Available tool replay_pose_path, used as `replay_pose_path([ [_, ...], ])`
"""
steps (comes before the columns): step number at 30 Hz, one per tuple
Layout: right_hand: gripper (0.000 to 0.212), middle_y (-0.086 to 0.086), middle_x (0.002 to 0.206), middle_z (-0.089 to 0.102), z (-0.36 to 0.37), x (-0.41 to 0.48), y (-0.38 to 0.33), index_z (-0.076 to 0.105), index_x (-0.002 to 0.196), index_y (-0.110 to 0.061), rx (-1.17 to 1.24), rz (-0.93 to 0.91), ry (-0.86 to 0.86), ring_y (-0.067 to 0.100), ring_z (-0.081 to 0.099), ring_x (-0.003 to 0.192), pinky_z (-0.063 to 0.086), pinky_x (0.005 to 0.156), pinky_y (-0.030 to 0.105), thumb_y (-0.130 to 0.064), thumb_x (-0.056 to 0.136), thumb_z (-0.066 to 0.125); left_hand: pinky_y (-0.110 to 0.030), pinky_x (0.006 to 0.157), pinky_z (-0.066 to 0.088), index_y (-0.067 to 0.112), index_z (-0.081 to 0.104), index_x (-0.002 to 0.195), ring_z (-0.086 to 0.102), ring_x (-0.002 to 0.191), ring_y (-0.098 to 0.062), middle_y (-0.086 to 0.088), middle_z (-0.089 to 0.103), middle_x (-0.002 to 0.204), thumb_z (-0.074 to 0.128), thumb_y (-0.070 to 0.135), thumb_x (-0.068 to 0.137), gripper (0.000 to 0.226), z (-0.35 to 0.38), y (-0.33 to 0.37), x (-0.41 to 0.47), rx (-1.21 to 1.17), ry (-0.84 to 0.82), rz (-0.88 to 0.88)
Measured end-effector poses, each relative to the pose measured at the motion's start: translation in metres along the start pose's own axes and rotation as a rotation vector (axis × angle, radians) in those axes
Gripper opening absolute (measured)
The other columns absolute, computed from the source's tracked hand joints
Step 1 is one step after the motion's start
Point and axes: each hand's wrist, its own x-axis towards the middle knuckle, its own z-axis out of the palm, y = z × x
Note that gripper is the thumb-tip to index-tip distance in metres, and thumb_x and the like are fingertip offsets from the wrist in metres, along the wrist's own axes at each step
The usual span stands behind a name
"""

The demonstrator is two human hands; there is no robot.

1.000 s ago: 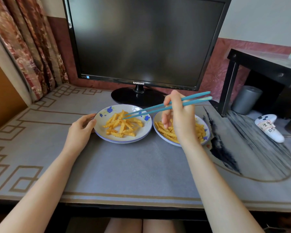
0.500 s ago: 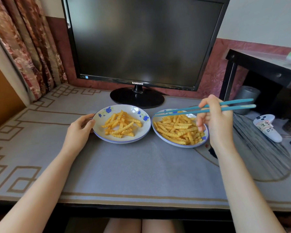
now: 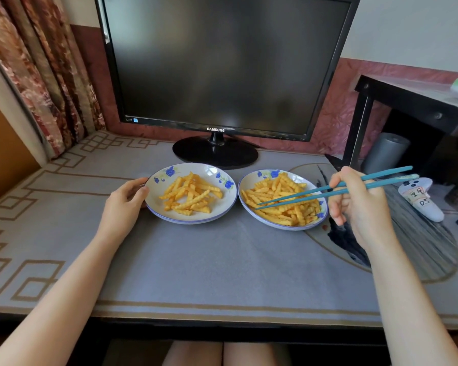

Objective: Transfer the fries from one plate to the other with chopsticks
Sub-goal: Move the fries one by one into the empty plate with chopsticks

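Two white plates with blue flowers stand side by side on the grey desk mat. The left plate (image 3: 224, 207) carries a smaller heap of crinkle fries (image 3: 191, 195); the right plate (image 3: 250, 180) carries a bigger heap of fries (image 3: 280, 196). My left hand (image 3: 124, 204) holds the left plate's left rim. My right hand (image 3: 360, 207) grips a pair of teal chopsticks (image 3: 323, 192) just right of the right plate. Their tips lie low over that plate's fries, slightly apart, and I cannot tell whether a fry is pinched.
A dark Samsung monitor (image 3: 222, 64) stands on its round base (image 3: 214, 151) right behind the plates. A white controller (image 3: 421, 198) lies to the right, under a black side table (image 3: 413, 101) with a grey cylinder (image 3: 385, 153). A curtain (image 3: 37, 70) hangs at the left.
My right hand has carried the chopsticks from the left plate over to the right plate, and their tips have dipped down onto its fries. My left hand has stayed on the left plate's rim.
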Motion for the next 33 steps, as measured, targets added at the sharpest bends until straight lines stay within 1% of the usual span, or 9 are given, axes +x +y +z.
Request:
replay_pose_path([
  [2,0.031,0.009,0.036,0.042,0.003,0.000,-0.001,0.050,0.070,-0.010,-0.004,0.005,0.009,0.018,0.032,0.027,0.025,0.034,0.016,-0.016,0.098,0.039,-0.028,0.087,0.047,0.018,0.062,0.123,0.063,0.083,-0.003,0.001,0.067,0.106,0.051,0.018,0.098,0.027,0.000,0.000,-0.001,-0.003,-0.001,0.001],
  [6,0.032,0.008,0.037,0.045,0.010,0.001,0.000,0.049,0.070,-0.011,-0.005,0.007,0.033,0.018,0.034,0.028,0.024,0.036,0.017,-0.019,0.100,0.039,-0.034,0.092,0.049,0.019,0.062,0.123,0.065,0.084,-0.008,0.001,0.067,0.106,0.050,0.018,0.098,0.028,0.000,0.000,-0.001,0.027,-0.001,0.004],
  [11,0.032,0.007,0.036,0.046,0.019,0.000,0.003,0.049,0.069,-0.011,-0.042,-0.009,0.049,0.020,0.035,0.028,0.025,0.035,0.017,-0.018,0.099,0.039,-0.032,0.090,0.049,0.019,0.063,0.122,0.066,0.082,-0.009,0.000,0.068,0.105,0.051,0.017,0.097,0.028,0.000,-0.001,-0.001,0.005,-0.006,0.001],
  [16,0.034,0.006,0.035,0.045,0.022,0.000,0.000,0.048,0.068,-0.010,0.078,-0.013,0.141,0.019,0.034,0.028,0.028,0.034,0.016,-0.019,0.099,0.038,-0.032,0.090,0.049,0.018,0.063,0.122,0.066,0.083,-0.008,0.001,0.068,0.105,0.051,0.017,0.097,0.027,-0.001,-0.001,0.000,0.002,-0.004,0.000],
  [18,0.034,0.006,0.036,0.045,0.024,-0.001,-0.003,0.048,0.069,-0.010,0.126,-0.021,0.160,0.017,0.035,0.029,0.029,0.034,0.017,-0.020,0.100,0.038,-0.033,0.092,0.049,0.019,0.063,0.121,0.066,0.084,-0.010,0.000,0.069,0.106,0.051,0.017,0.097,0.027,-0.001,-0.001,0.000,0.001,-0.006,0.000],
  [21,0.031,0.006,0.036,0.043,0.035,-0.001,-0.008,0.048,0.069,-0.010,0.197,-0.025,0.175,0.018,0.036,0.029,0.029,0.035,0.017,-0.017,0.098,0.040,-0.033,0.092,0.049,0.019,0.064,0.120,0.066,0.084,-0.007,0.001,0.069,0.105,0.051,0.016,0.097,0.027,-0.001,0.000,0.000,-0.002,-0.008,0.000],
  [29,0.031,0.006,0.037,0.043,0.104,-0.002,-0.012,0.049,0.069,-0.010,0.220,-0.032,0.009,0.022,0.037,0.031,0.031,0.039,0.024,-0.017,0.098,0.040,-0.030,0.089,0.049,0.020,0.063,0.120,0.066,0.083,-0.005,0.002,0.068,0.105,0.051,0.017,0.097,0.026,-0.001,0.000,-0.001,-0.012,-0.005,-0.008],
  [31,0.033,0.006,0.037,0.044,0.120,-0.002,-0.009,0.050,0.069,-0.011,0.194,-0.025,-0.048,0.020,0.039,0.031,0.031,0.038,0.021,-0.018,0.099,0.040,-0.030,0.089,0.049,0.019,0.063,0.121,0.066,0.082,-0.004,0.002,0.068,0.104,0.051,0.017,0.097,0.027,-0.001,0.001,-0.001,-0.004,-0.004,-0.004],
  [33,0.035,0.005,0.037,0.046,0.130,-0.002,-0.005,0.052,0.070,-0.011,0.161,-0.024,-0.100,0.017,0.041,0.030,0.032,0.036,0.019,-0.020,0.102,0.040,-0.028,0.087,0.048,0.019,0.064,0.120,0.065,0.077,0.003,0.003,0.068,0.103,0.051,0.017,0.097,0.026,-0.001,0.000,-0.001,-0.010,-0.004,0.003],
])
